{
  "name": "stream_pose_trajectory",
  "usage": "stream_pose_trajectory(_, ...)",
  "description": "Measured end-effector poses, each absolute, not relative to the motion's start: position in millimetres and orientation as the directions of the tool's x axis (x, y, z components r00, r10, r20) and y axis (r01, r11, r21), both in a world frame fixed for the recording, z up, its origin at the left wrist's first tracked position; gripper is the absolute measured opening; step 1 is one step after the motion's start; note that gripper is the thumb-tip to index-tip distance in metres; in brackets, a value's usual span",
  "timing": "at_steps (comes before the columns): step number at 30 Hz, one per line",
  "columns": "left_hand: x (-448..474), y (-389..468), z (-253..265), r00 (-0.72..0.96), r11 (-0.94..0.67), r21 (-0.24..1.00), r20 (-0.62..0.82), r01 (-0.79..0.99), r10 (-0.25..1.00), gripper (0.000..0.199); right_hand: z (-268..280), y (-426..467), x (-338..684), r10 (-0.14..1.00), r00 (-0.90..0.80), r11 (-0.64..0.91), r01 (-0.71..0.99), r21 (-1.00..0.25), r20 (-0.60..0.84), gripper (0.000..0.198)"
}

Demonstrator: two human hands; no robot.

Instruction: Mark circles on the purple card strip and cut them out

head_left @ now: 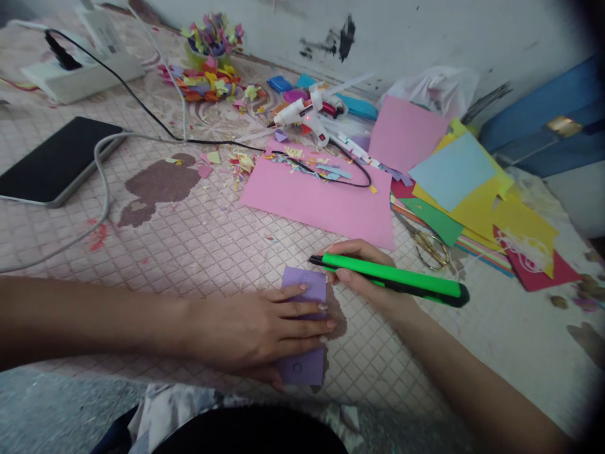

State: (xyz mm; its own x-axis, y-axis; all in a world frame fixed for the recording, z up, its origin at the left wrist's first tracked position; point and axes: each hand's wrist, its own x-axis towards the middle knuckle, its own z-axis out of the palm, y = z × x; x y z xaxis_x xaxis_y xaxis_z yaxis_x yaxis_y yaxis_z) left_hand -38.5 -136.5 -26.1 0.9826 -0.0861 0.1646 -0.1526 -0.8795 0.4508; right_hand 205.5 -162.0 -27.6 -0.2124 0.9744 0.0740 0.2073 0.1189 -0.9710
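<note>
A strip of purple paper (307, 369) lies near the front edge of the table, with small curved marks close to its top and bottom ends. Across its middle my left hand (265, 325) rests flat, fingers stretched out and slightly spread. My right hand (366, 268) grips a green and black utility knife (397, 275), its dark tip pointing left above the paper's top right corner. Fingers of that hand are near the paper's right edge; whether they touch it I cannot tell.
Beyond my hands, a pink sheet (316, 211) holds paper scraps and a cable. A white hot glue gun (307, 116) stands behind it. Gold-handled scissors (428, 246) and coloured paper (454, 170) lie right. A phone (61, 157), power strip (80, 75) and cup of paper flowers (208, 53) sit left.
</note>
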Motion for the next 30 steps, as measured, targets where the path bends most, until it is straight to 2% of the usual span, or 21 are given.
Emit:
stream_pose_trajectory(6,-43.0,-145.1,-30.0,0.981,-0.891,0.432,0.182,-0.141,-0.067,0.056,-21.7,-167.9,202.3,0.972,-0.233,0.077,0.198,-0.977,0.030,0.025)
stream_pose_trajectory(12,-43.2,-148.7,-31.8,0.986,-0.917,0.378,0.150,-0.124,-0.072,0.052,-17.0,-171.7,202.6,0.950,-0.308,0.156,0.332,-0.930,0.049,0.019)
stream_pose_trajectory(18,-42.7,-147.7,-29.3,0.976,-0.898,0.420,0.215,-0.133,-0.044,0.057,-18.0,-171.8,200.7,0.931,-0.361,0.172,0.313,-0.934,0.051,0.020)
stream_pose_trajectory(26,-43.3,-148.0,-31.9,0.977,-0.888,0.431,0.196,-0.158,-0.079,0.058,-29.2,-169.8,209.6,0.944,-0.322,0.179,0.299,-0.937,0.078,0.026)
stream_pose_trajectory(30,-42.8,-146.0,-31.8,0.978,-0.870,0.466,0.189,-0.164,-0.084,0.056,-27.1,-172.5,210.1,0.929,-0.357,0.211,0.286,-0.935,0.100,0.025)
